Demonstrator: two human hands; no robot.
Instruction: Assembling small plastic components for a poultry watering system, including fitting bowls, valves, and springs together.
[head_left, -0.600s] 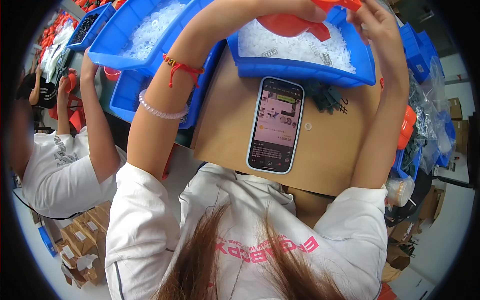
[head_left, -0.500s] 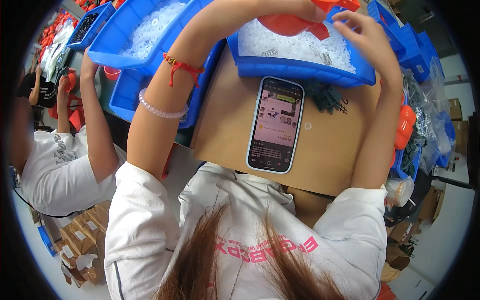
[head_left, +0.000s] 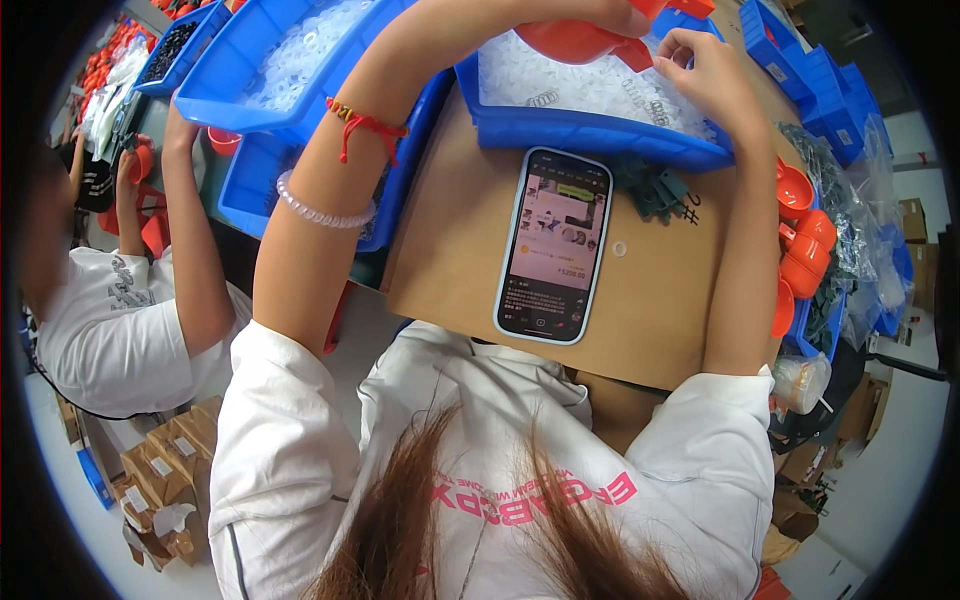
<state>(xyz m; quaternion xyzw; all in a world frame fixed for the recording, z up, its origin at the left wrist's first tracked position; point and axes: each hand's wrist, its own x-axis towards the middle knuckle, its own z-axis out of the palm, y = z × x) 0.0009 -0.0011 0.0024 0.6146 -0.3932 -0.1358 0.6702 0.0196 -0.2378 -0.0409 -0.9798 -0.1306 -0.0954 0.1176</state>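
Head view: left hand (head_left: 596, 11) grips a red scoop-like piece (head_left: 565, 42) over the blue bin (head_left: 600, 132); right hand (head_left: 708, 72) is curled, can't tell if pinching anything. Loose grip could drop the piece.

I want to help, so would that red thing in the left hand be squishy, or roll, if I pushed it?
Probably stiff: the red thing looks undented in the left hand. Its rounded side might make it rock or roll.

You have two hands (head_left: 708, 80), one held orange piece (head_left: 572, 42), one phone (head_left: 553, 245) and one loose white ring (head_left: 614, 250); toward the table's (head_left: 450, 240) far edge, at least two springs (head_left: 543, 98).
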